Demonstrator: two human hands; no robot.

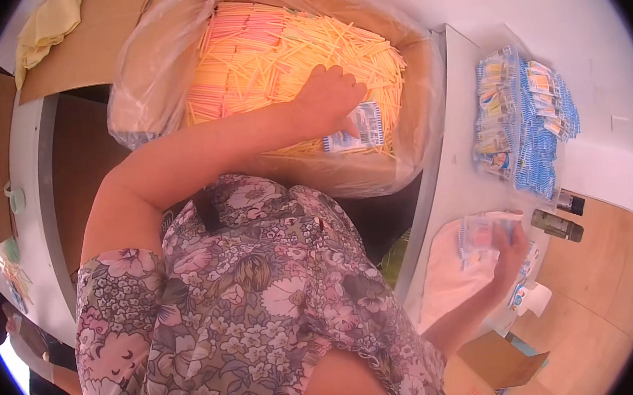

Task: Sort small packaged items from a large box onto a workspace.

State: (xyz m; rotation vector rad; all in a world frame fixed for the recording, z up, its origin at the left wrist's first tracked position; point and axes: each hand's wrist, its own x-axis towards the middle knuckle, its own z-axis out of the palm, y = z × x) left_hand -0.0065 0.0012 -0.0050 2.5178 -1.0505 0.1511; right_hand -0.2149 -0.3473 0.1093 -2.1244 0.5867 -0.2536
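Note:
A large carton (418, 106), lined with clear plastic, holds a heap of thin yellow and pink sticks (245, 68). My left hand (329, 100) reaches across it, fingers curled, with its thumb against a small blue-and-white plastic packet (368, 121) lying over the sticks. The palm side of that hand is hidden. On the right, my right hand (512, 244) is closed on the edge of a clear plastic packet (474, 236), somewhat blurred, above a pale pink cloth (444, 276).
A clear tray (518, 180) full of blue-edged packets (533, 133) stands on the white table (452, 73) at right. Two small dark-capped bottles (556, 225) are near it. An open cardboard box (504, 358) sits lower right. A yellow cloth (46, 29) lies on cardboard at upper left.

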